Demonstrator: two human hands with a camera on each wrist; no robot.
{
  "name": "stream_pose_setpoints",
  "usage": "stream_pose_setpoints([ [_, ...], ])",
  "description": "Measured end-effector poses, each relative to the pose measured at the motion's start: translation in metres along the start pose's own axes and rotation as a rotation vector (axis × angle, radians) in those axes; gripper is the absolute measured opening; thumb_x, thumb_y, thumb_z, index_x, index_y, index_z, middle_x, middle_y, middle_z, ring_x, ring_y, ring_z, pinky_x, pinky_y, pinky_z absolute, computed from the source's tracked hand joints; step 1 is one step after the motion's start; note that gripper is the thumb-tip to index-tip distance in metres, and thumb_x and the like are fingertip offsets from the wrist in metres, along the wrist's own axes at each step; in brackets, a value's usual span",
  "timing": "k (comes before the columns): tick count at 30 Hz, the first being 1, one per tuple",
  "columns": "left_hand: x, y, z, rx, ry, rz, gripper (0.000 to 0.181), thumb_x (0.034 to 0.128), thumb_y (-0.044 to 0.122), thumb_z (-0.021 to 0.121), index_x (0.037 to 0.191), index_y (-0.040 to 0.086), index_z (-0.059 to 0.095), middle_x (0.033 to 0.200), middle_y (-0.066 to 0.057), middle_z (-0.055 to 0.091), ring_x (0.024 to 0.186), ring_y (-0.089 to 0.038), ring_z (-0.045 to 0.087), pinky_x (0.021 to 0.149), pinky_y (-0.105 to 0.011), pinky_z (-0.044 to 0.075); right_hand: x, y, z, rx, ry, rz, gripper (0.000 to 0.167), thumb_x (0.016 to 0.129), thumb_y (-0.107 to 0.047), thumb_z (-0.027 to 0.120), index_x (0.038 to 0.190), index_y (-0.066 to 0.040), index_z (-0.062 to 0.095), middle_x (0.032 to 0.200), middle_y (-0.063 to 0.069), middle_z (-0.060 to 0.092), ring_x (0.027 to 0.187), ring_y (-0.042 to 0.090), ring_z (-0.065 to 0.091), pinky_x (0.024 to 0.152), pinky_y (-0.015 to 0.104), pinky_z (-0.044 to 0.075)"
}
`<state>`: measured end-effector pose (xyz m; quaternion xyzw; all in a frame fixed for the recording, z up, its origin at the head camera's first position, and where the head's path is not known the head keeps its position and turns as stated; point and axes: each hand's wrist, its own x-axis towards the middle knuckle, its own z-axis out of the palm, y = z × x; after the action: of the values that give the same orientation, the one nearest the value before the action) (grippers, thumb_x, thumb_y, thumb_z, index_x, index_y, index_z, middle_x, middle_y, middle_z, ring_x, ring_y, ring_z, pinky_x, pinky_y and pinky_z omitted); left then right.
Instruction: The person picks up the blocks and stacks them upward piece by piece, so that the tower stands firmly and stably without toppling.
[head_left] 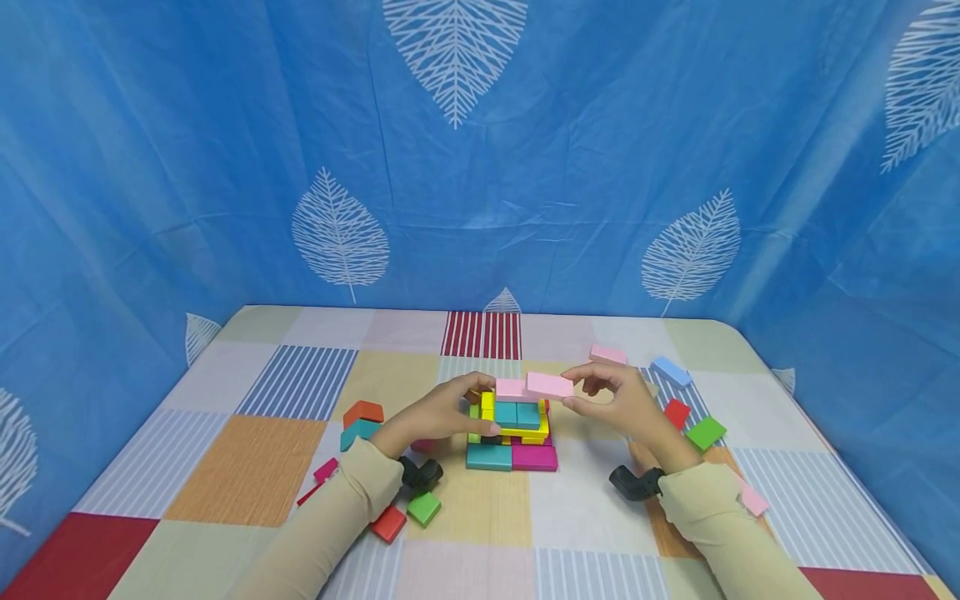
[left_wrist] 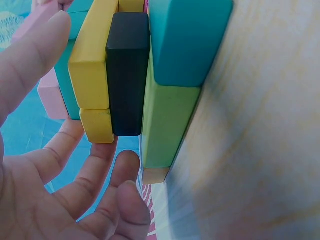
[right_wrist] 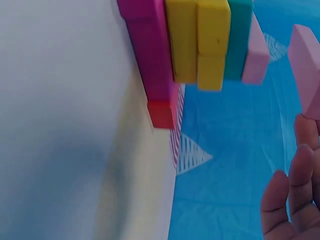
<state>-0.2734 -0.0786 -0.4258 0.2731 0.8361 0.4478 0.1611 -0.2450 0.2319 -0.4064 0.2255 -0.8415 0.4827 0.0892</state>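
Observation:
A stack of coloured wooden blocks stands mid-table, with teal blocks [head_left: 516, 414] lying on yellow blocks [head_left: 525, 434] near its top. One pink block [head_left: 510, 389] lies on top at the back. My right hand [head_left: 618, 398] pinches another pink block [head_left: 550, 386] by its right end, above the stack; in the right wrist view this held block [right_wrist: 306, 70] is apart from the stack. My left hand [head_left: 450, 408] is at the stack's left side, thumb in front and fingers behind. In the left wrist view, its fingertips touch the ends of the yellow blocks [left_wrist: 90, 65] and teal ones.
Loose blocks lie left of the stack, among them an orange block [head_left: 363, 412], a red block [head_left: 388, 524] and a green block [head_left: 424, 508]. On the right are a blue block [head_left: 671, 372], a green block [head_left: 706, 433] and several others. A blue leaf-print curtain [head_left: 480, 183] surrounds the table.

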Motion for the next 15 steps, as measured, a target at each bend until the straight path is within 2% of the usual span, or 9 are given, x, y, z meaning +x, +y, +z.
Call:
stream_pose_setpoints([
  [7, 0.000, 0.001, 0.001, -0.002, 0.008, -0.004, 0.063, 0.0942, 0.020, 0.085, 0.148, 0.003, 0.056, 0.142, -0.014, 0.062, 0.131, -0.035, 0.056, 0.115, -0.063, 0.043, -0.006, -0.003, 0.014, -0.076, -0.075, -0.063, 0.026, 0.087, -0.006, 0.089, 0.113, -0.006, 0.082, 0.103, 0.003, 0.077, 0.086, 0.031, 0.061, 0.078, 0.032, 0.054],
  [11, 0.000, 0.001, 0.002, -0.011, 0.013, -0.009, 0.063, 0.0939, 0.019, 0.085, 0.148, 0.004, 0.056, 0.141, -0.013, 0.063, 0.130, -0.034, 0.056, 0.116, -0.064, 0.042, -0.007, -0.007, 0.023, -0.117, -0.073, -0.076, 0.028, 0.085, -0.004, 0.090, 0.112, -0.007, 0.083, 0.100, 0.003, 0.076, 0.084, 0.026, 0.060, 0.075, 0.031, 0.052],
  [15, 0.000, 0.000, 0.002, -0.004, 0.010, 0.008, 0.064, 0.0936, 0.019, 0.086, 0.148, 0.002, 0.056, 0.142, -0.014, 0.063, 0.130, -0.035, 0.056, 0.115, -0.064, 0.042, -0.008, -0.011, 0.029, -0.172, -0.052, -0.052, 0.028, 0.084, -0.004, 0.091, 0.110, -0.009, 0.083, 0.098, 0.002, 0.075, 0.084, 0.021, 0.059, 0.074, 0.030, 0.052],
])
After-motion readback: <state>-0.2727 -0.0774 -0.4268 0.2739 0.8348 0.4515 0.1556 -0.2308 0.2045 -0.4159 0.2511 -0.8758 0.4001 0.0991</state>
